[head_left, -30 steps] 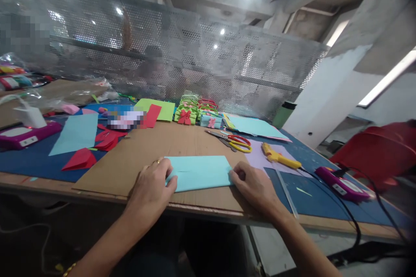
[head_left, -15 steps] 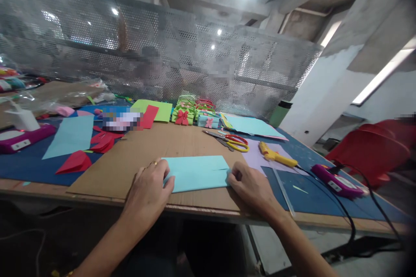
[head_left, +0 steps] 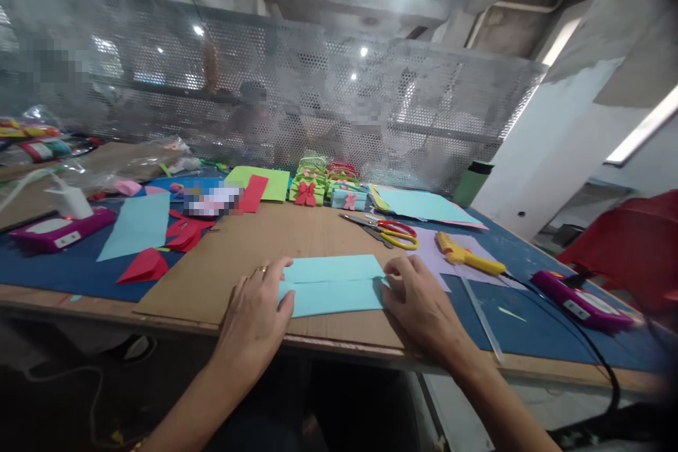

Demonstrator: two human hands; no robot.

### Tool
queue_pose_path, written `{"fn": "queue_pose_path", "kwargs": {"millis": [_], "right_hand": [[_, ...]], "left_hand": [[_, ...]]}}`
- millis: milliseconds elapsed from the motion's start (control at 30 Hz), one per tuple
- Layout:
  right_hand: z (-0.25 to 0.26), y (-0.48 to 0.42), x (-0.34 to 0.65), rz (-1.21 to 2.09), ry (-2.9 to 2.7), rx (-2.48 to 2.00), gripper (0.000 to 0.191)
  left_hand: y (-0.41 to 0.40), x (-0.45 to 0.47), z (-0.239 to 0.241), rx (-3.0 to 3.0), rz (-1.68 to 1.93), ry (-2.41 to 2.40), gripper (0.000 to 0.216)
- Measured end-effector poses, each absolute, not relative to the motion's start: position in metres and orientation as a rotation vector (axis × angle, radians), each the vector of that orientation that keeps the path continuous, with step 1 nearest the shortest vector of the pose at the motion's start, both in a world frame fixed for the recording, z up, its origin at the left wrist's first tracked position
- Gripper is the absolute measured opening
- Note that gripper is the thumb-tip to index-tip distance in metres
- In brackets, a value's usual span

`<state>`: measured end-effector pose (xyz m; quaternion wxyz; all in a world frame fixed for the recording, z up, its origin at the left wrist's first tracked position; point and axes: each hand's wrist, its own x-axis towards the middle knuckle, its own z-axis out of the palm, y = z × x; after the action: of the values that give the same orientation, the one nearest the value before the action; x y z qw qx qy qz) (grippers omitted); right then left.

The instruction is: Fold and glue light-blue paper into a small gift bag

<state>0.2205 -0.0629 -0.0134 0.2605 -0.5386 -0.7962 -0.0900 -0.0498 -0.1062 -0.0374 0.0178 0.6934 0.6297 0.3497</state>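
Observation:
A light blue sheet of paper point(head_left: 333, 296), folded into a long rectangle, lies flat on brown cardboard in front of me. Two folded flaps meet along a seam across its middle. My left hand point(head_left: 262, 304) grips its left end, thumb below and index finger above, a ring on one finger. At the right end, my right hand point(head_left: 421, 300) has its fingers curled with thumb and index on the edge. Beyond the paper, scissors with red and yellow handles point(head_left: 389, 229) rest on the cardboard point(head_left: 201, 275).
Small paper bags with bows point(head_left: 307, 191) stand at the back. A yellow glue gun point(head_left: 469, 256) lies on purple paper to the right, near a purple power strip point(head_left: 580, 300). Red pieces point(head_left: 143, 266) and a light blue sheet point(head_left: 138, 222) lie left. A clear strip point(head_left: 483, 321) crosses the blue mat.
The seam across the paper now shows along its full width, where only a short slit at the right showed before. The whole view has shifted slightly, and both hands still hold the ends.

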Motion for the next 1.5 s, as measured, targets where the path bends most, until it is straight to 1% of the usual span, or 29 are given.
{"fn": "queue_pose_path", "kwargs": {"millis": [133, 300, 533, 867, 1000, 1033, 1167, 1200, 1400, 1500], "right_hand": [[-0.018, -0.057, 0.226, -0.237, -2.192, -1.357, 0.016], [-0.021, -0.053, 0.229, -0.21, -2.207, -1.359, 0.018], [-0.019, -0.052, 0.231, -0.233, -2.276, -1.354, 0.033], [-0.017, -0.053, 0.229, -0.256, -2.319, -1.427, 0.032], [-0.016, -0.053, 0.229, -0.258, -2.321, -1.423, 0.033], [-0.017, -0.053, 0.228, -0.263, -2.318, -1.424, 0.034], [-0.018, -0.053, 0.228, -0.269, -2.319, -1.442, 0.034], [-0.018, -0.053, 0.228, -0.269, -2.322, -1.448, 0.033], [-0.016, -0.054, 0.227, -0.251, -2.327, -1.456, 0.037], [-0.014, -0.057, 0.225, -0.224, -2.334, -1.48, 0.036]], "left_hand": [[-0.108, -0.049, -0.038, 2.226, 1.075, 2.019, 0.034], [-0.107, -0.049, -0.03, 2.171, 0.929, 2.071, 0.039], [-0.104, -0.048, -0.018, 2.042, 0.787, 2.075, 0.041], [-0.101, -0.049, -0.018, 2.061, 0.779, 2.105, 0.039], [-0.104, -0.047, -0.024, 2.109, 0.832, 2.233, 0.042], [-0.105, -0.046, -0.026, 2.131, 0.861, 2.265, 0.039], [-0.107, -0.046, -0.034, 2.35, 1.009, 2.279, 0.018], [-0.107, -0.047, -0.035, 2.416, 1.029, 2.259, 0.017], [-0.112, -0.055, -0.032, 2.823, 0.999, 1.97, 0.028], [-0.122, -0.054, -0.03, 2.932, 1.002, 1.88, 0.023]]}}
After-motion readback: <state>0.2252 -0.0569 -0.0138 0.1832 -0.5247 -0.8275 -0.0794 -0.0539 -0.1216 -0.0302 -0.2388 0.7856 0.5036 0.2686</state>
